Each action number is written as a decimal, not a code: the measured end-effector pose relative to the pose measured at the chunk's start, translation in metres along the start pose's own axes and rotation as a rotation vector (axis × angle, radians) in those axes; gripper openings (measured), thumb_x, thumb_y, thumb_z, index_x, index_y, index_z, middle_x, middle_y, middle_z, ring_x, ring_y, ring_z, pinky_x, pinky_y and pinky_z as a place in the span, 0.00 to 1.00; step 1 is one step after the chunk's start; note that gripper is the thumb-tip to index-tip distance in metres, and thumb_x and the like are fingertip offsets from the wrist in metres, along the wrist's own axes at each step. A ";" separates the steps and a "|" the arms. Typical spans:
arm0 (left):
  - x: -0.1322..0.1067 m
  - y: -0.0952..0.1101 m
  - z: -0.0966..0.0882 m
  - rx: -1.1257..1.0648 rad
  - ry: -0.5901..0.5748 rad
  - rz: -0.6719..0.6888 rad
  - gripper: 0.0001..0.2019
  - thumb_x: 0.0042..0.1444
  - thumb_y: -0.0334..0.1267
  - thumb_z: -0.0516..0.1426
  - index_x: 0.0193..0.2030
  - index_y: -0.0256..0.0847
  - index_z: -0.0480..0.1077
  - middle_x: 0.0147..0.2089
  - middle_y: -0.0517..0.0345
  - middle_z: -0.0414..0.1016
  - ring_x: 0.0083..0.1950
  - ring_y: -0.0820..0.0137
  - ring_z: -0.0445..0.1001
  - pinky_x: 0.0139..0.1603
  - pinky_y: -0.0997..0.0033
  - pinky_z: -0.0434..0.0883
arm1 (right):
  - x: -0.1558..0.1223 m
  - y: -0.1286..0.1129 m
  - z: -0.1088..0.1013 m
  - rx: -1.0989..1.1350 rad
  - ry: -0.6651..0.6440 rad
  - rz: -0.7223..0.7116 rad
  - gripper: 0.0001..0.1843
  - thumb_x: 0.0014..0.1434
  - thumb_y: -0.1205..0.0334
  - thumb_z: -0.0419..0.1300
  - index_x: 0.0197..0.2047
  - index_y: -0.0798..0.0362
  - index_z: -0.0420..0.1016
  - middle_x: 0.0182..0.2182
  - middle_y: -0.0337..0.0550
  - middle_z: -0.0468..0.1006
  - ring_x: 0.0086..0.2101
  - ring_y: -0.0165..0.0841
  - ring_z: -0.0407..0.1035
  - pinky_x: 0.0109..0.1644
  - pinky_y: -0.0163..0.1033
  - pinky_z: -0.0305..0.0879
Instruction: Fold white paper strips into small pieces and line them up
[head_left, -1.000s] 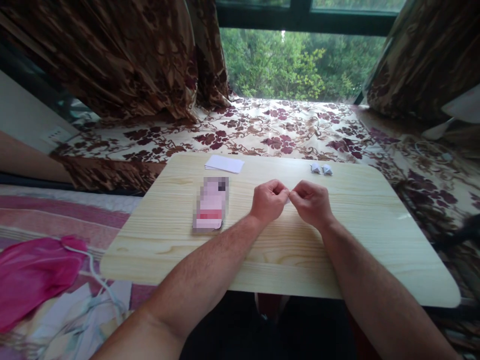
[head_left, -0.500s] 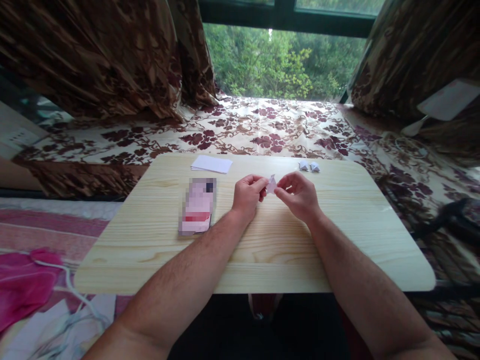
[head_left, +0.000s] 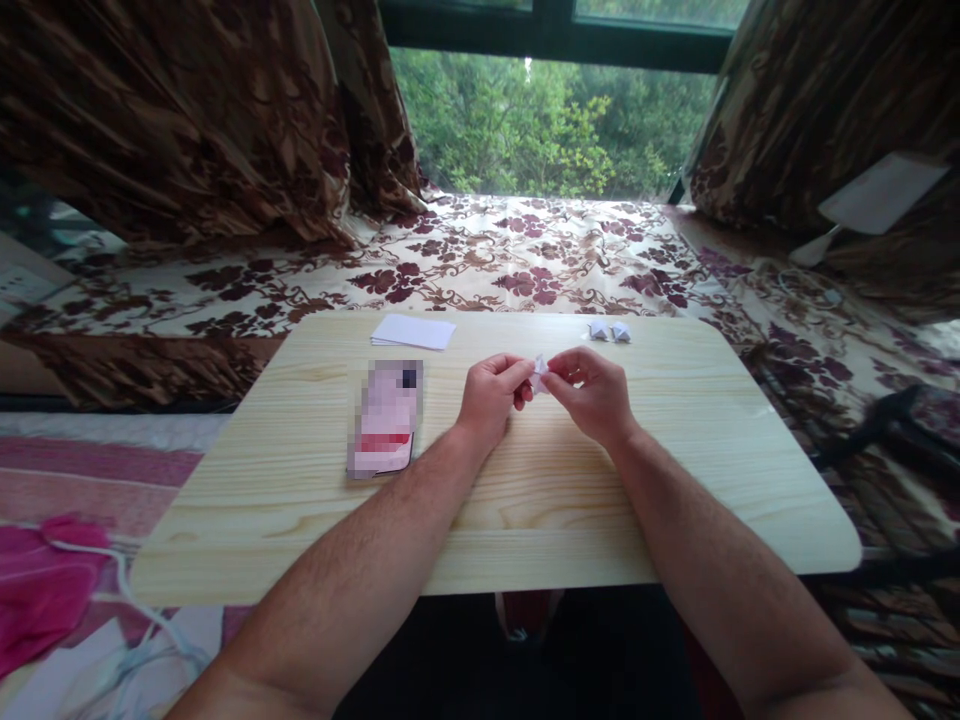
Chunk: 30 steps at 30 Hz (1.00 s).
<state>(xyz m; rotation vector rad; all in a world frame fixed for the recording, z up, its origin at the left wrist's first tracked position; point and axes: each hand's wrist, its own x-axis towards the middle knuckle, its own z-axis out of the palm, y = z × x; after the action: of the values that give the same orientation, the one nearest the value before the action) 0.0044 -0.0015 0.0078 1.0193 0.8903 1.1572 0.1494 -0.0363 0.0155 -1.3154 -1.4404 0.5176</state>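
A small piece of folded white paper [head_left: 539, 374] is held up between my two hands, over the middle of the table. My left hand [head_left: 493, 392] pinches its left side between thumb and fingers. On its right side, the thumb and forefinger of my right hand [head_left: 592, 388] are closed on the paper. My fingers cover part of it, so its full shape cannot be made out. Beyond my right hand, two small folded white paper pieces [head_left: 609, 331] sit side by side near the table's far edge.
A stack of white paper sheets [head_left: 413, 332] lies at the table's far left. Nearer, left of my forearm, is a pinkish phone [head_left: 386, 418], partly pixelated. The light wooden table [head_left: 712, 480] has rounded corners. A white lamp [head_left: 881, 195] stands at the right on the floral cloth.
My right thumb and fingers have come closer to my left hand, and less of the folded paper shows between them. The whole view has shifted slightly.
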 end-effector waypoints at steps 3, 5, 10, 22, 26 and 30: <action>0.000 -0.001 -0.001 0.001 -0.020 0.004 0.12 0.48 0.43 0.66 0.27 0.36 0.72 0.19 0.60 0.69 0.18 0.78 0.63 0.19 0.76 0.57 | 0.000 -0.001 -0.001 -0.010 0.001 -0.014 0.08 0.54 0.57 0.66 0.33 0.52 0.76 0.29 0.40 0.80 0.28 0.31 0.72 0.34 0.37 0.71; 0.000 -0.001 -0.001 0.000 -0.034 0.008 0.12 0.48 0.44 0.66 0.28 0.37 0.72 0.19 0.60 0.70 0.19 0.78 0.63 0.19 0.76 0.57 | 0.000 -0.001 -0.001 -0.012 -0.003 -0.027 0.07 0.55 0.57 0.65 0.34 0.52 0.76 0.29 0.40 0.80 0.28 0.31 0.72 0.34 0.37 0.70; -0.001 -0.001 -0.001 -0.004 -0.050 0.015 0.12 0.49 0.44 0.66 0.28 0.36 0.73 0.20 0.59 0.70 0.19 0.77 0.64 0.19 0.76 0.58 | -0.001 -0.001 -0.001 -0.034 0.004 -0.030 0.06 0.55 0.58 0.65 0.33 0.52 0.76 0.29 0.41 0.80 0.28 0.31 0.72 0.35 0.37 0.70; -0.001 0.000 0.000 -0.016 -0.035 -0.005 0.08 0.47 0.38 0.64 0.30 0.36 0.73 0.19 0.61 0.69 0.19 0.77 0.64 0.19 0.76 0.58 | -0.002 -0.002 -0.001 -0.097 0.044 -0.088 0.07 0.59 0.59 0.61 0.35 0.51 0.79 0.28 0.41 0.81 0.28 0.32 0.73 0.33 0.37 0.69; -0.001 -0.001 0.000 0.036 -0.017 0.016 0.08 0.45 0.37 0.64 0.31 0.37 0.73 0.20 0.62 0.70 0.19 0.77 0.64 0.19 0.76 0.58 | -0.002 -0.003 -0.001 -0.109 0.023 -0.092 0.07 0.59 0.59 0.61 0.35 0.51 0.79 0.29 0.41 0.82 0.29 0.32 0.73 0.34 0.37 0.69; -0.002 -0.001 0.000 0.059 -0.027 0.023 0.10 0.44 0.39 0.67 0.28 0.38 0.71 0.20 0.62 0.69 0.19 0.77 0.65 0.19 0.75 0.59 | -0.003 -0.005 -0.002 -0.091 -0.021 -0.120 0.06 0.59 0.59 0.61 0.34 0.50 0.79 0.29 0.41 0.81 0.28 0.31 0.73 0.35 0.37 0.70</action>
<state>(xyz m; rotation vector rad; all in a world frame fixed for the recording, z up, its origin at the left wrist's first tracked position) 0.0046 -0.0032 0.0068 1.0936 0.8980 1.1392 0.1485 -0.0411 0.0190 -1.2886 -1.5649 0.3916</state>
